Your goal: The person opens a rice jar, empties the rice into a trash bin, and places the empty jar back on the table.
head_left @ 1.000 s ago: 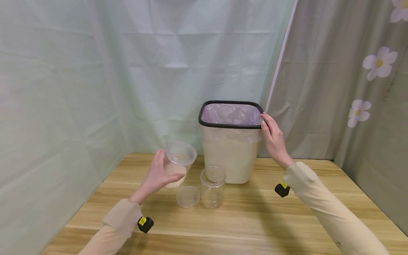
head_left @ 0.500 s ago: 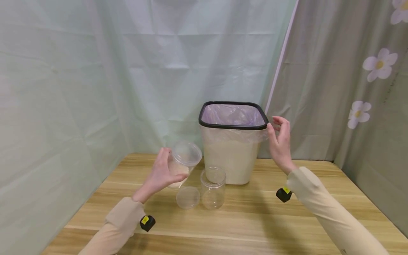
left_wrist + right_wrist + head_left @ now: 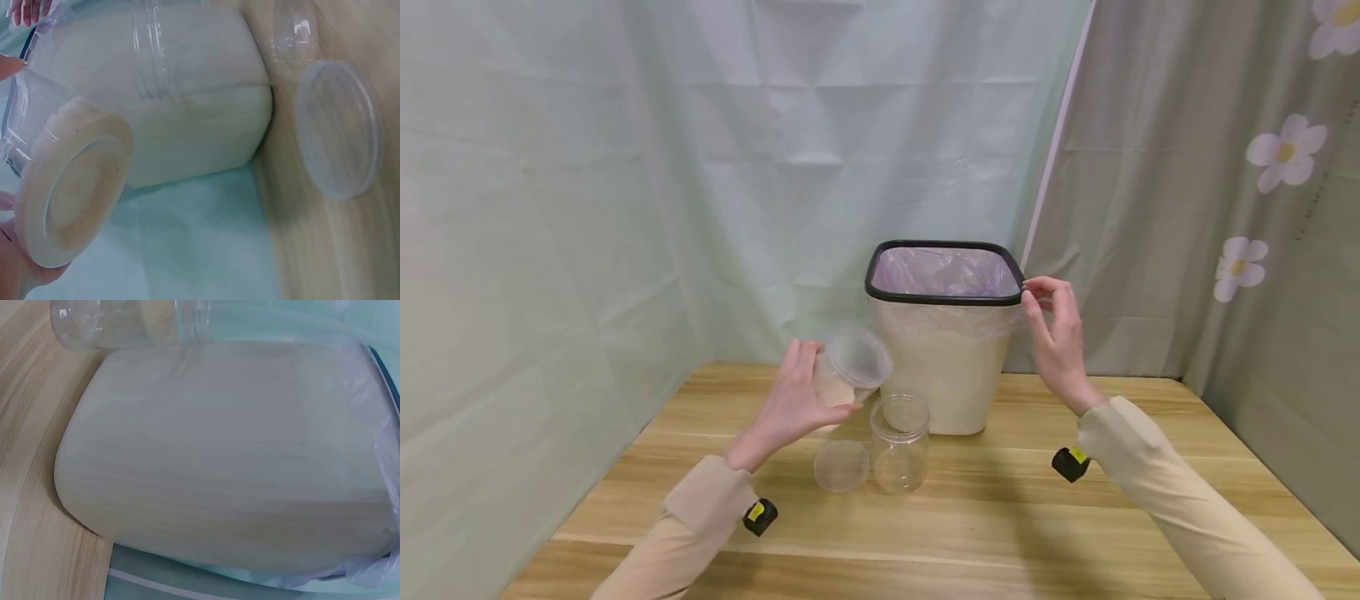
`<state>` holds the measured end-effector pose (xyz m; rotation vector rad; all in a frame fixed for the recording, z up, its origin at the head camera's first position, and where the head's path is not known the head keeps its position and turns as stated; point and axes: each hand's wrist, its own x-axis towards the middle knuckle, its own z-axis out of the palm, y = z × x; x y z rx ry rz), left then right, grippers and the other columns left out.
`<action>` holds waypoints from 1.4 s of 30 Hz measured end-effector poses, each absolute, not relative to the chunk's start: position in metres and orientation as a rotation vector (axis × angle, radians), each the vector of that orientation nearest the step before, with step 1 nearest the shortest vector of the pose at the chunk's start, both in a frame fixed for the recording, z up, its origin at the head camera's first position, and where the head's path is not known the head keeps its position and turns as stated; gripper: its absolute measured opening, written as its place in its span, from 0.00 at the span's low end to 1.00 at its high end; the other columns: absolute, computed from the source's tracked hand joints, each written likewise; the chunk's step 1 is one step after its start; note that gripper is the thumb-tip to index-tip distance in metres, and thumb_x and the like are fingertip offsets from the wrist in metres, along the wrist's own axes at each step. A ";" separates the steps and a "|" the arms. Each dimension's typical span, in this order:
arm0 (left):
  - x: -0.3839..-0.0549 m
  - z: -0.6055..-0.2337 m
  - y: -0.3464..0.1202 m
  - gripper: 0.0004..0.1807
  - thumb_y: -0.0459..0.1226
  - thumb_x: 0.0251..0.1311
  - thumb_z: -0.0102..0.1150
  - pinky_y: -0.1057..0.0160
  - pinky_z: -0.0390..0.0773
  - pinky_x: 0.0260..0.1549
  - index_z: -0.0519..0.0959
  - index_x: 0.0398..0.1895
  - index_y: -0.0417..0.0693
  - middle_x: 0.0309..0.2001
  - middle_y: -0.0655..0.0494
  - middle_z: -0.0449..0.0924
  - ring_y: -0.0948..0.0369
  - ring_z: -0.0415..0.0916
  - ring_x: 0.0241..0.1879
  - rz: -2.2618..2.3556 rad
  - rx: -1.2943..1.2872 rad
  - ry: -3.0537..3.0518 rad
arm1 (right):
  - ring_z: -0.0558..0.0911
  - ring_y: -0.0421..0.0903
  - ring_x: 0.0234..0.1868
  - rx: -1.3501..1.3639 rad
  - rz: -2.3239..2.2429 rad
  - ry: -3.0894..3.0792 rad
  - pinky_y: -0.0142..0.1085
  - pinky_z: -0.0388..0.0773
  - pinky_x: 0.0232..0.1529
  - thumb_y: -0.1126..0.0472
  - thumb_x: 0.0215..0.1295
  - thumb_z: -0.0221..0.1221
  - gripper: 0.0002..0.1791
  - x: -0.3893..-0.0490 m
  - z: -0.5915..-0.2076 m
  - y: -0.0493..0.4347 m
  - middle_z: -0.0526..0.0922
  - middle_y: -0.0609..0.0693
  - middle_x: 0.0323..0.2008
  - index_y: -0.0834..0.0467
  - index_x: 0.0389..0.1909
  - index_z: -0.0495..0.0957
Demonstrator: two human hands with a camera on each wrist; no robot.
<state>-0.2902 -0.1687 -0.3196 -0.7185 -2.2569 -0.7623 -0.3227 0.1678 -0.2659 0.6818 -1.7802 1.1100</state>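
My left hand (image 3: 790,400) holds a clear plastic jar (image 3: 868,360) by its side, raised over the table and tilted with its mouth toward the trash can. Pale, whitish contents show low in this jar; in the left wrist view its round base (image 3: 87,194) faces the camera. At the right front corner of the cream trash can (image 3: 940,367), my right hand (image 3: 1058,337) pinches the black rim (image 3: 943,299) between thumb and bent fingers. A thin translucent bag (image 3: 951,268) lines the can and folds over its outside.
A second clear jar (image 3: 901,462) stands upright and uncovered in front of the can. Beside it on the left, a round clear lid (image 3: 841,467) lies flat on the wooden table (image 3: 970,533). Pale curtains (image 3: 775,167) hang behind and at the sides.
My left hand has carried the tilted jar to the right and a little up, tipping it further. My right hand has gone from resting on the rim's side to pinching its corner.
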 end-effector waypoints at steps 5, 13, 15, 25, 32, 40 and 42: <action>-0.291 -0.313 -0.157 0.46 0.49 0.22 0.75 0.60 0.66 0.30 0.65 0.45 0.33 0.36 0.47 0.59 0.56 0.59 0.34 -0.690 -0.745 -2.262 | 0.68 0.50 0.41 0.767 1.112 -1.798 0.36 0.63 0.43 0.69 0.64 0.47 0.12 -0.300 -0.254 0.154 0.69 0.62 0.40 0.73 0.44 0.67; -0.290 -0.302 -0.140 0.47 0.52 0.21 0.75 0.64 0.65 0.24 0.66 0.45 0.34 0.33 0.50 0.57 0.57 0.57 0.31 -0.608 -0.777 -2.283 | 0.70 0.52 0.39 0.852 1.121 -1.951 0.31 0.66 0.39 0.76 0.61 0.48 0.11 -0.281 -0.244 0.143 0.71 0.63 0.37 0.75 0.45 0.65; -0.290 -0.300 -0.136 0.47 0.51 0.21 0.75 0.64 0.64 0.23 0.65 0.45 0.33 0.33 0.50 0.56 0.57 0.56 0.30 -0.593 -0.787 -2.277 | 0.70 0.52 0.39 0.873 1.134 -1.995 0.32 0.67 0.37 0.75 0.61 0.48 0.12 -0.280 -0.243 0.142 0.71 0.63 0.38 0.75 0.46 0.65; -0.292 -0.290 -0.117 0.43 0.54 0.21 0.71 0.63 0.60 0.23 0.65 0.40 0.36 0.30 0.51 0.53 0.56 0.55 0.28 -0.484 -0.859 -2.221 | 0.73 0.53 0.37 0.956 1.158 -2.144 0.39 0.73 0.34 0.73 0.63 0.49 0.14 -0.275 -0.239 0.135 0.72 0.61 0.38 0.73 0.49 0.65; -0.292 -0.284 -0.105 0.43 0.56 0.20 0.70 0.64 0.59 0.23 0.65 0.39 0.39 0.29 0.53 0.53 0.56 0.54 0.28 -0.397 -0.866 -2.224 | 0.74 0.53 0.37 1.011 1.147 -2.155 0.41 0.75 0.32 0.71 0.63 0.50 0.15 -0.271 -0.238 0.130 0.72 0.61 0.38 0.72 0.51 0.65; -0.290 -0.278 -0.089 0.42 0.56 0.20 0.69 0.63 0.61 0.21 0.65 0.39 0.41 0.31 0.52 0.55 0.56 0.56 0.29 -0.277 -0.841 -2.234 | 0.74 0.54 0.36 1.035 1.175 -2.223 0.45 0.74 0.30 0.69 0.63 0.51 0.19 -0.281 -0.244 0.128 0.71 0.60 0.38 0.69 0.55 0.64; -0.289 -0.278 -0.086 0.42 0.56 0.20 0.68 0.64 0.61 0.19 0.64 0.39 0.41 0.32 0.52 0.55 0.56 0.56 0.29 -0.257 -0.837 -2.234 | 0.74 0.54 0.37 1.035 1.210 -2.270 0.47 0.75 0.29 0.64 0.65 0.52 0.22 -0.289 -0.250 0.130 0.70 0.59 0.41 0.64 0.58 0.62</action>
